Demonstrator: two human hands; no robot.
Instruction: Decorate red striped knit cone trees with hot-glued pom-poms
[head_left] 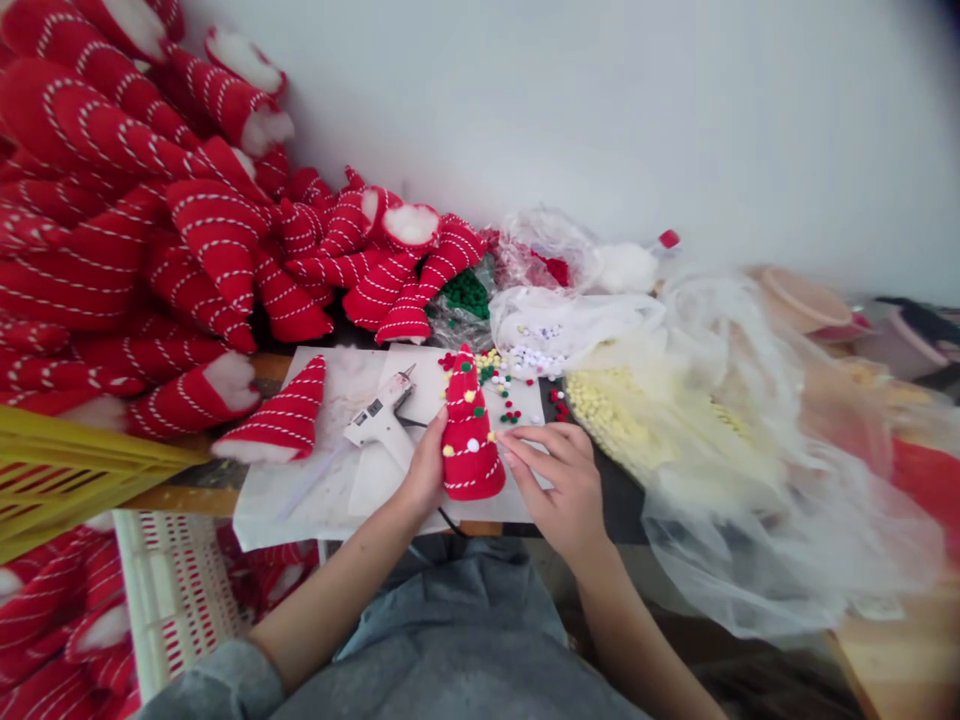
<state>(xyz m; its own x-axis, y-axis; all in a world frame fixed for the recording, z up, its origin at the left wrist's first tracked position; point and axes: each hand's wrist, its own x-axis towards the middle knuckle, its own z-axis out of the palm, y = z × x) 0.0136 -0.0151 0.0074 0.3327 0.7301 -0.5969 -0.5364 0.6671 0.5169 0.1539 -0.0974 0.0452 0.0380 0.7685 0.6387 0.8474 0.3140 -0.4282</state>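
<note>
My left hand [427, 465] grips a red fabric cone [471, 472] wound with red-and-white cord, holding it upright by its left side. White, yellow and green pom-poms dot its front. At the cone's right edge, the fingers of my right hand [559, 480] pinch together at a small yellow pom-pom [491, 437]. A white glue gun [381, 422] lies left of my left hand, its nozzle pointing away from me. Behind the cone, loose pom-poms [512, 415] in red, green, yellow and white are scattered on white paper [300, 510].
Another red cone [281, 415] lies on the paper's left. Stuffed red cones [112, 240] are heaped at the back left, by a yellow crate [82, 475] and a white basket [169, 590]. On the right spreads a clear bag of yellow pom-poms [619, 405]; a pink container [802, 298] stands behind.
</note>
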